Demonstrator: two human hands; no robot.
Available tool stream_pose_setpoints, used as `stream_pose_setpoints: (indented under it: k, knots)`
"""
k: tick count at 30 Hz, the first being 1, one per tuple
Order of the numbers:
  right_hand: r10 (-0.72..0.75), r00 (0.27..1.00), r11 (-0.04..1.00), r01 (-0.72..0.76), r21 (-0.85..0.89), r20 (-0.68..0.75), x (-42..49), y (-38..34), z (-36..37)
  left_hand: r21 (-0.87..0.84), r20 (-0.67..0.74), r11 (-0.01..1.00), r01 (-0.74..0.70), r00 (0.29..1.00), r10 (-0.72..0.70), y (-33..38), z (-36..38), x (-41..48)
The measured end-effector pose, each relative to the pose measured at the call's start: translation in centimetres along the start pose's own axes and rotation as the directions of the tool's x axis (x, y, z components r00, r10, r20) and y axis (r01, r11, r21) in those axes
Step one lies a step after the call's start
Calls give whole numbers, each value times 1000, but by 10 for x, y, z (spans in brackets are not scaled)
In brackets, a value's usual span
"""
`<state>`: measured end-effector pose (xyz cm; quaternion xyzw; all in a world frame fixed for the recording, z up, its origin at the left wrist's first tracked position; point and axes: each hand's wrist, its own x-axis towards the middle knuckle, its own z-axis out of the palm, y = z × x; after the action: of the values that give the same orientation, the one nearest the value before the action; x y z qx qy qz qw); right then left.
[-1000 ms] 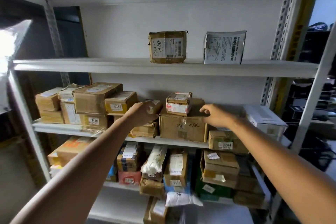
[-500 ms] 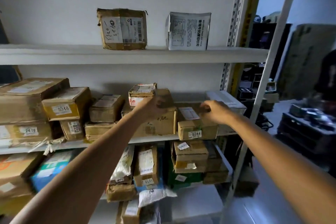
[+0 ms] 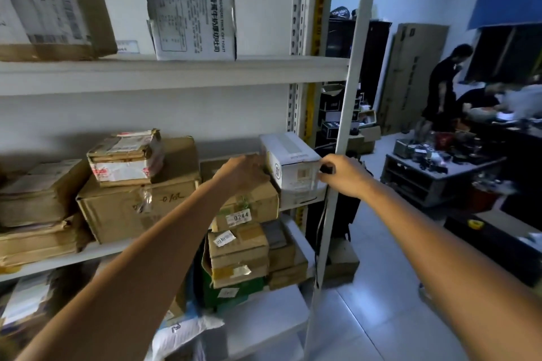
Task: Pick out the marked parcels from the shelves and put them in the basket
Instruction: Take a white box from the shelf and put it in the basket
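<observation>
Middle shelf (image 3: 96,253), right end: left hand (image 3: 245,174) and right hand (image 3: 344,176) flank the white box (image 3: 293,167), their hold unclear. Tugged askew, it may snag the post (image 3: 347,126).

The fingertips of the left hand (image 3: 246,174) are hidden against the left side of the white box (image 3: 293,165), so its grip cannot be told. The right hand (image 3: 344,176) covers the box's right edge; a small dark thing (image 3: 327,168) at its thumb is perhaps a ring. The left forearm (image 3: 164,243) hides part of the 0244 parcel (image 3: 252,208). The left edge cuts the top brown parcel (image 3: 52,12).
</observation>
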<state>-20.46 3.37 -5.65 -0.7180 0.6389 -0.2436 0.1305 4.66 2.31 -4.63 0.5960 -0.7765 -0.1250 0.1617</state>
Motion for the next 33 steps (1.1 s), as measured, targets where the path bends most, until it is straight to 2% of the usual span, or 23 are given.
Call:
stream_pose_setpoints:
  k: [5, 8, 12, 15, 21, 29, 33]
  knots:
    - [54, 998, 993, -49, 103, -43, 28, 36, -1, -37, -4, 997, 67, 998, -68, 16, 29, 41]
    - [95, 995, 959, -80, 272, -42, 50, 46, 4, -229, -33, 962, 152, 986, -164, 22, 38, 60]
    - [161, 986, 840, -156, 519, 36, 74, 43, 16, -558, -12, 801, 217, 963, -269, 21, 56, 79]
    - [202, 974, 788, -224, 573, 103, 84, 43, 28, -713, 13, 667, 217, 955, -296, 15, 69, 92]
    - [191, 969, 661, -244, 710, 155, 86, 49, 36, -822, 131, 507, 260, 952, -276, 21, 67, 94]
    - [142, 987, 639, -150, 754, 76, 75, 52, 29, -868, 104, 454, 200, 968, -228, 18, 65, 85]
    - [132, 990, 672, -122, 731, 44, 63, 49, 17, -888, 104, 420, 187, 972, -212, 25, 59, 76]
